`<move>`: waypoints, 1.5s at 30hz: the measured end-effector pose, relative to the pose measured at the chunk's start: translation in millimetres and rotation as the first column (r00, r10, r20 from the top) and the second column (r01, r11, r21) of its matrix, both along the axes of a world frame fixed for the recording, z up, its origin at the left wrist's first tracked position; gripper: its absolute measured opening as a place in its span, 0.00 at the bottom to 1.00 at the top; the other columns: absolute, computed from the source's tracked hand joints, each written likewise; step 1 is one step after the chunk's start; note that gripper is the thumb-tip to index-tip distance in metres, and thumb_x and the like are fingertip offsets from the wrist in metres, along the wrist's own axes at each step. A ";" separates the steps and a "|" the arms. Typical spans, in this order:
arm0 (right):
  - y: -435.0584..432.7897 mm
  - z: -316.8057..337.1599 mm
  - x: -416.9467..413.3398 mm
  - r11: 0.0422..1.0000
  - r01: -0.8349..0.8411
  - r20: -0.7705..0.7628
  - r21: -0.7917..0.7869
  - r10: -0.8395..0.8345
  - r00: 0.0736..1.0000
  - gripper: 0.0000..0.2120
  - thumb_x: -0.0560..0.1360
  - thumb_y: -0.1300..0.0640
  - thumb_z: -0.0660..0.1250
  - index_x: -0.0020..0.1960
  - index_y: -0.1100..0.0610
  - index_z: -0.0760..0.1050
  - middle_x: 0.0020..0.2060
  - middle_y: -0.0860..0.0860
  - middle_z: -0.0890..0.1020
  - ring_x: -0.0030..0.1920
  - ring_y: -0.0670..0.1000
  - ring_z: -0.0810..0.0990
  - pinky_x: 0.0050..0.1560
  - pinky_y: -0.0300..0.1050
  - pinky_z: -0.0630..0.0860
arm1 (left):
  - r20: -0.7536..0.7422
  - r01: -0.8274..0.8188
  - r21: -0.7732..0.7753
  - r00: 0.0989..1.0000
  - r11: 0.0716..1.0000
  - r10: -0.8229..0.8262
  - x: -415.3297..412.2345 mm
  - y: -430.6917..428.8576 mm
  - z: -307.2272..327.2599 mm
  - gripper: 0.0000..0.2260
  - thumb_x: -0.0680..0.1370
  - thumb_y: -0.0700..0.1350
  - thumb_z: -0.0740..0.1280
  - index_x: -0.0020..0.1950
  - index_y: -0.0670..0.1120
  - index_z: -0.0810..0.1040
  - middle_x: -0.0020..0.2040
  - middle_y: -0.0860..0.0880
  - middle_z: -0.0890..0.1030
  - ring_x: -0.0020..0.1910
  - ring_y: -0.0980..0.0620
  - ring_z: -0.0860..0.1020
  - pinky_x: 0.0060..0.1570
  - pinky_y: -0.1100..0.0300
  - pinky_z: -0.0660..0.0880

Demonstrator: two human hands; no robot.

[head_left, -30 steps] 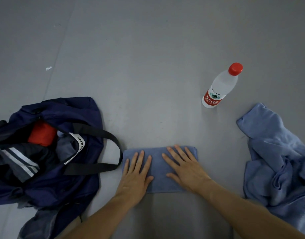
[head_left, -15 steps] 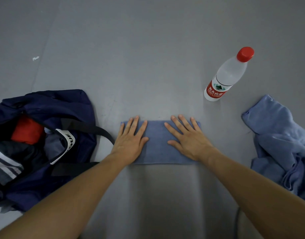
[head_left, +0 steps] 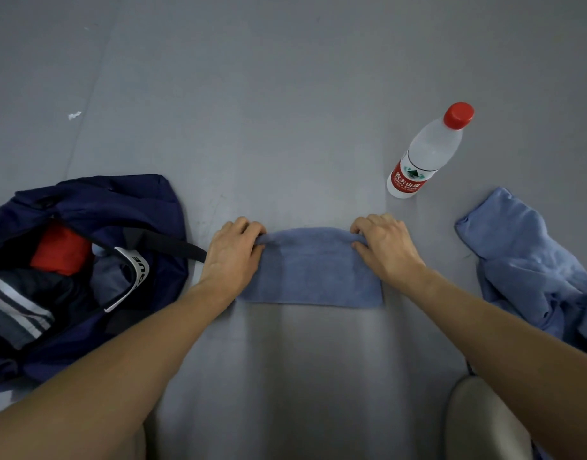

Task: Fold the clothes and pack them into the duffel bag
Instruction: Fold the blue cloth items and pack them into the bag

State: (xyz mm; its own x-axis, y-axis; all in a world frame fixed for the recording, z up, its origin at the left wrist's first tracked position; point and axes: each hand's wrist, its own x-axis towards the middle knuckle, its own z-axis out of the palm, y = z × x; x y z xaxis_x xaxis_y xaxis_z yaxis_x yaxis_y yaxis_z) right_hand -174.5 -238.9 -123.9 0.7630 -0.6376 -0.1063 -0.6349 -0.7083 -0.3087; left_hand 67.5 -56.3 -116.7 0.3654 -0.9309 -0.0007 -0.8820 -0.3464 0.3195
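Observation:
A folded blue cloth point(head_left: 310, 275) lies on the grey floor in front of me. My left hand point(head_left: 234, 254) pinches its far left corner and my right hand point(head_left: 383, 245) pinches its far right corner, and the far edge is lifted slightly. The navy duffel bag point(head_left: 96, 207) lies open at the left with a red item point(head_left: 60, 250) and striped dark clothes point(head_left: 16, 307) inside; its black strap point(head_left: 166, 242) reaches toward my left hand. A crumpled blue garment point(head_left: 530, 263) lies at the right.
A clear water bottle point(head_left: 424, 154) with a red cap and red label stands behind and to the right of my right hand. A small white scrap point(head_left: 74, 115) lies on the floor far left. My knee point(head_left: 481, 423) shows at the bottom right.
Both hands went from lying flat on the cloth to its far corners, where their fingers curled and pinched the edge. The far edge has risen a little.

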 end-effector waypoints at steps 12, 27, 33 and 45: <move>73.6 -17.0 -48.5 0.951 -0.287 -0.152 -0.114 0.269 0.951 0.13 0.72 0.44 0.64 0.44 0.54 0.77 0.39 0.52 0.80 0.42 0.57 0.79 0.46 0.53 0.72 | 0.145 0.113 0.221 0.978 0.969 -0.148 -44.1 84.8 -16.7 0.10 0.72 0.46 0.75 0.51 0.48 0.79 0.46 0.49 0.77 0.43 0.46 0.76 0.44 0.51 0.74; 69.3 -14.4 -25.4 0.984 -0.130 -0.076 0.122 0.140 0.987 0.21 0.72 0.53 0.70 0.64 0.51 0.72 0.56 0.52 0.76 0.50 0.59 0.79 0.48 0.53 0.77 | -0.103 -0.031 0.344 0.992 0.938 0.071 -115.4 26.4 -39.8 0.36 0.77 0.66 0.28 0.82 0.49 0.41 0.81 0.48 0.37 0.80 0.46 0.35 0.78 0.46 0.36; 113.7 -21.7 -27.3 0.907 -0.151 -0.107 0.394 0.209 0.972 0.26 0.82 0.48 0.58 0.79 0.46 0.59 0.67 0.54 0.76 0.60 0.62 0.79 0.60 0.55 0.75 | 0.050 0.185 0.463 0.971 0.867 -0.234 -44.0 -18.3 -31.4 0.28 0.85 0.58 0.48 0.82 0.56 0.39 0.81 0.47 0.33 0.79 0.43 0.32 0.77 0.41 0.38; 110.5 -33.0 -21.3 0.912 -0.380 0.078 -0.154 0.395 0.915 0.20 0.70 0.53 0.60 0.60 0.50 0.80 0.52 0.55 0.77 0.46 0.57 0.77 0.46 0.50 0.79 | 0.059 0.213 0.036 0.975 0.976 -0.215 -58.3 32.0 -60.6 0.22 0.82 0.50 0.55 0.75 0.46 0.71 0.76 0.45 0.70 0.75 0.40 0.68 0.70 0.41 0.70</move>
